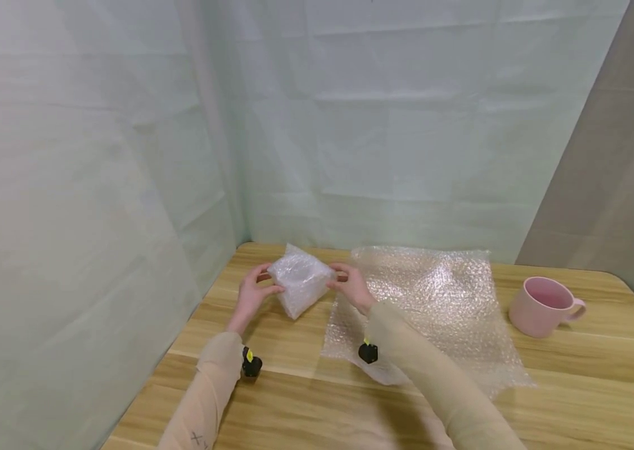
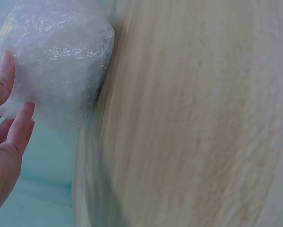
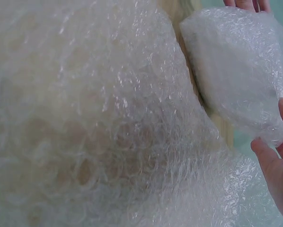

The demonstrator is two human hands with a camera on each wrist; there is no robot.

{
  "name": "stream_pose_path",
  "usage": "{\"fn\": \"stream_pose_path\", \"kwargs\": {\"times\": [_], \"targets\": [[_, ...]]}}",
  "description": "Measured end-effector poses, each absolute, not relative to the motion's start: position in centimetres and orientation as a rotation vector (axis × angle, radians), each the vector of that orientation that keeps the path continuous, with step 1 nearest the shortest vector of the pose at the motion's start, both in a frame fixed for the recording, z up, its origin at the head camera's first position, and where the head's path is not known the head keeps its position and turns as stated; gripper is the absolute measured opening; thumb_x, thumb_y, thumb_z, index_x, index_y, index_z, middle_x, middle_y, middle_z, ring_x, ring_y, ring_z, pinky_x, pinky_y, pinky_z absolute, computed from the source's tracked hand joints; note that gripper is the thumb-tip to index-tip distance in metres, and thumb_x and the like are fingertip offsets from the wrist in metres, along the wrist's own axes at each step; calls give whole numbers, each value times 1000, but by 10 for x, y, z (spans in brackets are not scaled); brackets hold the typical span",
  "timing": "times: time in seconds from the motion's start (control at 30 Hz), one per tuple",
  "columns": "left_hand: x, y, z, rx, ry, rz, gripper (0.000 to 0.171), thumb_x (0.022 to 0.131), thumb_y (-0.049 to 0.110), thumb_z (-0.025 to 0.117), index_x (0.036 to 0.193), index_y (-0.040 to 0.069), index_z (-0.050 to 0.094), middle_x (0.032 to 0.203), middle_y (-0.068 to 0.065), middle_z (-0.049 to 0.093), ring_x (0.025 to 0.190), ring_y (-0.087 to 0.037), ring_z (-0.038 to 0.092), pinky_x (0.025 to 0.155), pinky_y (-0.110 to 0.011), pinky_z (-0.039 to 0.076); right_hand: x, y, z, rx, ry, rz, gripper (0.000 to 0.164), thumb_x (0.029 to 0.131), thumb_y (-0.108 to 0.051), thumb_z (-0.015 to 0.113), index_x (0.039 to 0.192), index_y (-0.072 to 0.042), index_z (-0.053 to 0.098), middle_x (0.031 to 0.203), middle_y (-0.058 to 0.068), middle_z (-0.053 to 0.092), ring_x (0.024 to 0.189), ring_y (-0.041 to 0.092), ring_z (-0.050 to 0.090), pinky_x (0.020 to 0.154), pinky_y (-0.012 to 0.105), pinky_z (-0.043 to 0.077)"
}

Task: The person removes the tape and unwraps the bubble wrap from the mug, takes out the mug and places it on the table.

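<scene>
Both hands have a pinch on the bundle [image 1: 302, 280]: left hand [image 1: 250, 290] on its left corner, right hand [image 1: 355, 289] on the right one, thumb and fingers around each. It's at the far left of the table [image 1: 305, 400], just beside the flat bubble sheet [image 1: 435, 300]. Can't tell if it's resting on the wood or slightly up, or what's inside.

For squaring it up, I'd use light, even pressure from both sides, since wrap that slick probably slides if one hand pulls harder. Tuck loose corners in flat and don't squash the middle. Also watch that right sleeve over the sheet, could drag it. Pink mug [image 1: 538, 309] is well off to the right, so no bother.
</scene>
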State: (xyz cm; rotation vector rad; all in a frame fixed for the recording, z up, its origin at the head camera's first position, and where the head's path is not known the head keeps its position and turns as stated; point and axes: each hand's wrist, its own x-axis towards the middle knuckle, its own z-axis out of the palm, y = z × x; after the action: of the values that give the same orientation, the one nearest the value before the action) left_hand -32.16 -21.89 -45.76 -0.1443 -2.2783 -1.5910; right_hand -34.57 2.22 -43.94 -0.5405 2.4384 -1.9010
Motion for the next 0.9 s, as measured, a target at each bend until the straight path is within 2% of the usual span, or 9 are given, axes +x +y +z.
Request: {"fn": "stream_pose_path", "kwargs": {"times": [0.37,0.67,0.77,0.9], "targets": [[-316,-222,-452,-101,-2288,-1580,60,67,4,78,121,1,53,114,-18,54,106,-32,49,81,-40,45,-345,23,-436,-573,2408,-1925,38,80,0,66,117,3,56,120,17,52,101,34,52,81,37,46],[-315,-219,-439,-150,-2289,-1538,54,66,7,80,115,5,58,113,-13,56,103,-27,52,76,-37,47,-343,31,-427,-539,2373,-1997,34,78,-1,68,111,2,60,113,15,56,98,32,55,80,36,46],[-311,-215,-428,-202,-2287,-1522,53,66,5,80,114,2,58,111,-16,57,103,-32,52,77,-41,46,-337,37,-416,-576,2344,-2023,30,79,2,67,107,8,60,111,20,57,96,35,56,79,38,47],[-308,-210,-415,-249,-2288,-1527,53,66,6,80,113,-1,58,111,-20,56,104,-38,50,81,-47,44,-336,42,-409,-547,2315,-2052,26,78,3,67,103,8,61,105,19,59,94,32,58,77,36,48]]}}
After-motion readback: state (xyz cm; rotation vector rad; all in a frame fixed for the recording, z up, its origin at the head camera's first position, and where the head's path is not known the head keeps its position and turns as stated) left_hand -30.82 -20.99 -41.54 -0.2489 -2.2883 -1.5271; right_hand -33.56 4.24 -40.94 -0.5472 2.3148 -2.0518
